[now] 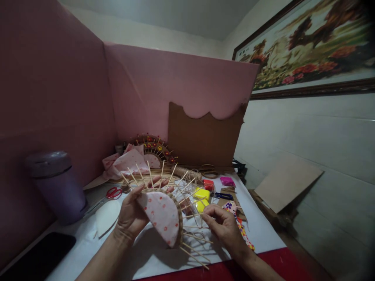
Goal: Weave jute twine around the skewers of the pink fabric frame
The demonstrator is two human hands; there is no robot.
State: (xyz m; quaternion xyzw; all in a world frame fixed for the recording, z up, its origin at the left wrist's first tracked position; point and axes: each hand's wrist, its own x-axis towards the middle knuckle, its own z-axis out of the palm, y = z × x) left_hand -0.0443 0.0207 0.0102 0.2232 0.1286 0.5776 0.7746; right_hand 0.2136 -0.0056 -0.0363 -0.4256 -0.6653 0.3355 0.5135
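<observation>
My left hand (pixel 131 212) grips a half-round fan piece (pixel 162 216) covered in white cloth with pink dots; thin wooden skewers (pixel 187 234) stick out all round its curved edge. My right hand (pixel 222 224) is closed in a pinch on a thin jute cord (pixel 195 226) among the skewers at the piece's right side. A second, finished-looking fan with red beads (pixel 155 150) leans at the back against the pink board.
A purple lidded tumbler (pixel 57 185) stands at left, a black phone (pixel 38 255) near the front left edge. Red scissors (pixel 113 193), pink cloth (pixel 129 162), yellow clay blocks (pixel 201 198), red and magenta blocks, a blue cutter (pixel 222 196) and cardboard pieces lie on the white table sheet (pixel 263 234).
</observation>
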